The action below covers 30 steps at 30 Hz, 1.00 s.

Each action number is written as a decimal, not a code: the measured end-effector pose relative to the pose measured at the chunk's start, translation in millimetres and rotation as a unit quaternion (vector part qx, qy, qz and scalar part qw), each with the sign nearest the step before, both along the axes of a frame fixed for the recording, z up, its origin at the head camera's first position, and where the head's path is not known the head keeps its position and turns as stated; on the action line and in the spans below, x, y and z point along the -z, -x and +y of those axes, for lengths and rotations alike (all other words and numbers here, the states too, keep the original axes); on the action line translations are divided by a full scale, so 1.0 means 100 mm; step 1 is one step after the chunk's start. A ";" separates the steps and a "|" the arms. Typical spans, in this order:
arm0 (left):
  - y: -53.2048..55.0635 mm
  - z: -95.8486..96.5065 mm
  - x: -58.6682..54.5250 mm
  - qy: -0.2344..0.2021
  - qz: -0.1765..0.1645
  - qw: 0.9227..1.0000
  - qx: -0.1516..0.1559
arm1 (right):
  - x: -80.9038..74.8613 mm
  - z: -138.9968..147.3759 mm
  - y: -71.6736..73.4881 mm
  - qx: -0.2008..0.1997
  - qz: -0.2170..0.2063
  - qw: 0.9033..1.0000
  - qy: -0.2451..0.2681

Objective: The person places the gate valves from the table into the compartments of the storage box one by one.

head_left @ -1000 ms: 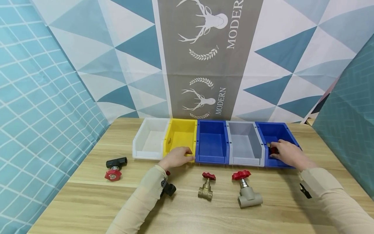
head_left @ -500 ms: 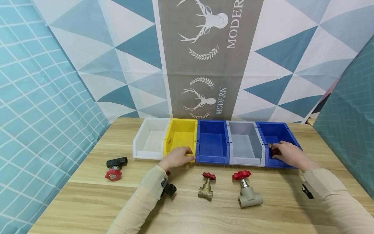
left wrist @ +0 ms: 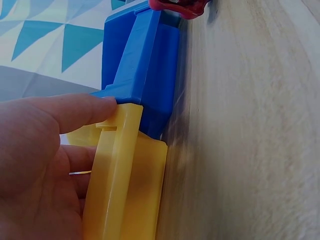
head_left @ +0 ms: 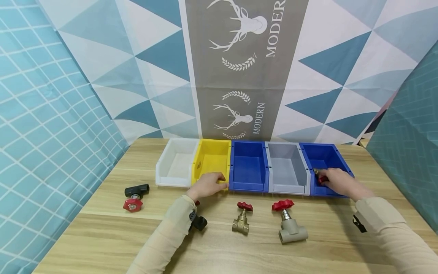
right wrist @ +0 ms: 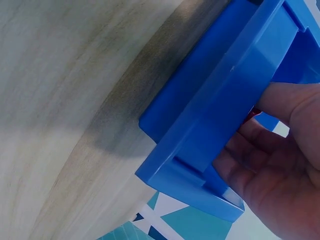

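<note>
My right hand (head_left: 337, 180) reaches into the blue bin (head_left: 321, 152) at the right end of the row. Its fingers pinch the red handwheel (head_left: 322, 179) of a small valve with a brass-coloured body, mostly hidden by the hand. In the right wrist view, only a bit of red handwheel (right wrist: 251, 115) shows between thumb and fingers, behind the bin's front wall. My left hand (head_left: 207, 185) grips the front rim of the yellow bin (head_left: 213, 152). From the left wrist view, the thumb lies over the yellow rim (left wrist: 122, 125) beside the neighbouring blue bin, fingers inside.
A white bin (head_left: 176, 161), a middle blue bin (head_left: 249, 186) and a grey bin (head_left: 286, 188) complete the row. In front lie a black valve (head_left: 136, 196), a brass valve (head_left: 241, 220) and a grey valve (head_left: 290, 226). Another black valve (head_left: 198, 221) is partly under the left forearm.
My right hand has shifted slightly right and nearer the front inside the blue bin, with the valve's handwheel moving along. The left hand stays on the yellow bin.
</note>
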<state>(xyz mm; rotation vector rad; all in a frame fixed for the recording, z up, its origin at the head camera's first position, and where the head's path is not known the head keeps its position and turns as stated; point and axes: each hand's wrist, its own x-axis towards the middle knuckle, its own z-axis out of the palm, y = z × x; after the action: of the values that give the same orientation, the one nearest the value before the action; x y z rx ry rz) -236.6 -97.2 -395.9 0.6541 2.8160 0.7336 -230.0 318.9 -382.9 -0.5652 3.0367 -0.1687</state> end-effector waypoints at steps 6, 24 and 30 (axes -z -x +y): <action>0.00 -0.01 0.02 0.000 0.007 1.000 0.001 | -0.01 0.00 0.01 0.004 -0.005 1.000 0.002; 0.03 0.00 0.04 0.015 0.013 1.000 0.001 | -0.15 -0.08 -0.14 0.045 -0.006 0.999 -0.020; 0.01 0.00 0.03 0.017 0.016 1.000 0.006 | -0.18 -0.08 -0.19 0.040 0.005 0.999 -0.022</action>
<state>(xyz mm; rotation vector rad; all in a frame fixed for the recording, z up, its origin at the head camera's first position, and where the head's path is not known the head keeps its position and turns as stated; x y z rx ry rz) -238.0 -96.7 -398.5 0.6827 2.8439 0.6783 -211.2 311.1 -365.3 -0.4427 3.0670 -0.1004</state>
